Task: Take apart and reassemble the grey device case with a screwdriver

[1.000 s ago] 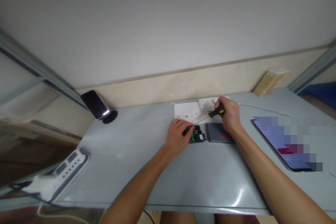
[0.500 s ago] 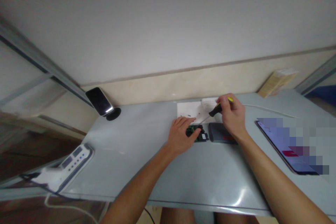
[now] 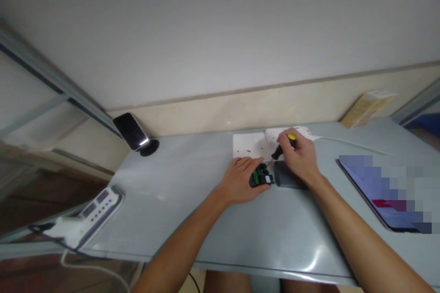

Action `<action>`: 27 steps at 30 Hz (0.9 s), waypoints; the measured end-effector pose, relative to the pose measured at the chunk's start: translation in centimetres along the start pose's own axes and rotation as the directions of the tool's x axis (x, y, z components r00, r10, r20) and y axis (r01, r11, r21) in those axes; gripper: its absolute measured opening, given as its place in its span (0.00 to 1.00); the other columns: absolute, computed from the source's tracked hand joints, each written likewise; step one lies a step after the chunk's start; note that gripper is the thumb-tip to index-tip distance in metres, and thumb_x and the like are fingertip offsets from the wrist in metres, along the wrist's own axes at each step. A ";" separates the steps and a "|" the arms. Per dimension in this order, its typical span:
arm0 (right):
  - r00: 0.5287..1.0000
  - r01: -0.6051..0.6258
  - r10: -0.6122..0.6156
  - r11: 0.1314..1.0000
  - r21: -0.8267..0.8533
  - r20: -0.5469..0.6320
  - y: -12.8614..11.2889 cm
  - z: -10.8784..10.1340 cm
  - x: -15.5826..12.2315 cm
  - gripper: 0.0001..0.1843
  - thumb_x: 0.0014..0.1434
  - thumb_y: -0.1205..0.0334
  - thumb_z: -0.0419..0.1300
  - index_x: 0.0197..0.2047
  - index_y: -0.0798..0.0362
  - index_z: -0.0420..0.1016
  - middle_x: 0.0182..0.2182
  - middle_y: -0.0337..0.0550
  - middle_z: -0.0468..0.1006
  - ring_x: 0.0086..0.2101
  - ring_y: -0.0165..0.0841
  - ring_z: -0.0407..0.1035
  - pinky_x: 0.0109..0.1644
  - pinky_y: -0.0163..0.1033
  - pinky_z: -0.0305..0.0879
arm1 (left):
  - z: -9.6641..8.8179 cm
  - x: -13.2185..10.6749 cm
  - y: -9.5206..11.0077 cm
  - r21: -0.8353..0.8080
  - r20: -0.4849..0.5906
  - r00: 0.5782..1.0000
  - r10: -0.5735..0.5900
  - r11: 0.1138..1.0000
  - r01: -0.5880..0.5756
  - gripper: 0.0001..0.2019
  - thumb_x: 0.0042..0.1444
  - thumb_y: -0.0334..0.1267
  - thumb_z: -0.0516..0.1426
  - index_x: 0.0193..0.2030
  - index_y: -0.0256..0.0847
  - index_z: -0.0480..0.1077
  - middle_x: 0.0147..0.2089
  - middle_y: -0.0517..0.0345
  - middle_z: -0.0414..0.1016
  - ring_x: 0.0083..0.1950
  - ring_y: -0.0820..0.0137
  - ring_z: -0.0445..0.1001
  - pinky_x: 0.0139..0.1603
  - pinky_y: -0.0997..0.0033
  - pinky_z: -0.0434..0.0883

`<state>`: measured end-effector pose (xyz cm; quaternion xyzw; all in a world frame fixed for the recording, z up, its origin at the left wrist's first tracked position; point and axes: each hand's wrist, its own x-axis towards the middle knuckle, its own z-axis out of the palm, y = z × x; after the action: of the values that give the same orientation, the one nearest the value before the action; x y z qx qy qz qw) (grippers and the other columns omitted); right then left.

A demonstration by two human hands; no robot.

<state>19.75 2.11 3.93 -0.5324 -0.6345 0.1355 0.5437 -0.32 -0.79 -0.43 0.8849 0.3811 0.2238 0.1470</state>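
Note:
My left hand [image 3: 240,181] rests on the grey table [image 3: 192,219], fingers curled on the left side of a small black device with a green circuit board [image 3: 260,177]. My right hand [image 3: 298,155] is closed on a screwdriver with a black and yellow handle [image 3: 282,146], its tip pointing down at the board. A dark grey cover with a red mark [image 3: 288,180] lies just right of the board, partly under my right hand. Behind them lies a white sheet [image 3: 248,145] with small dark bits on it.
A phone on a black stand [image 3: 132,132] is at the back left. A white power strip [image 3: 87,215] sits at the front left edge. A tablet with a lit screen [image 3: 388,187] lies right. A white adapter with cable [image 3: 305,132] and a tan box [image 3: 367,107] are behind.
My right hand has tilted the screwdriver more upright and brought its tip down onto the board. My left hand has shifted slightly along the device.

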 end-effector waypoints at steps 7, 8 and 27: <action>1.000 0.013 -0.013 1.000 -0.010 0.003 -0.3 0.0 0.0 0.13 0.62 0.54 0.57 0.28 0.50 0.70 0.18 0.35 0.70 0.20 0.30 0.63 0.26 0.35 0.58 | -0.1 0.0 0.2 0.011 -0.008 1.000 0.010 1.000 -0.010 0.31 0.62 0.53 0.61 0.68 0.44 0.60 0.61 0.50 0.75 0.62 0.57 0.72 0.65 0.53 0.65; 1.000 0.017 -0.017 1.000 -0.013 0.005 -0.3 0.0 0.0 0.13 0.62 0.54 0.57 0.28 0.50 0.70 0.18 0.35 0.70 0.20 0.30 0.64 0.27 0.35 0.59 | -0.1 0.0 0.2 0.012 -0.008 1.000 0.013 1.000 -0.013 0.31 0.63 0.53 0.61 0.68 0.44 0.61 0.61 0.49 0.75 0.62 0.57 0.72 0.64 0.53 0.65; 0.973 0.180 -0.175 0.984 -0.015 0.147 -0.8 0.1 -0.6 0.10 0.65 0.58 0.56 0.31 0.49 0.69 0.22 0.35 0.71 0.23 0.30 0.64 0.30 0.36 0.59 | 0.5 0.2 0.1 0.015 0.012 1.000 -0.006 1.000 0.006 0.27 0.64 0.55 0.58 0.64 0.43 0.65 0.61 0.50 0.76 0.61 0.58 0.72 0.62 0.55 0.66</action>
<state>19.11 1.37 4.21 -0.4700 -0.7192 0.1156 0.4985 0.17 -0.75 -0.77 0.8861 0.3846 0.2153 0.1434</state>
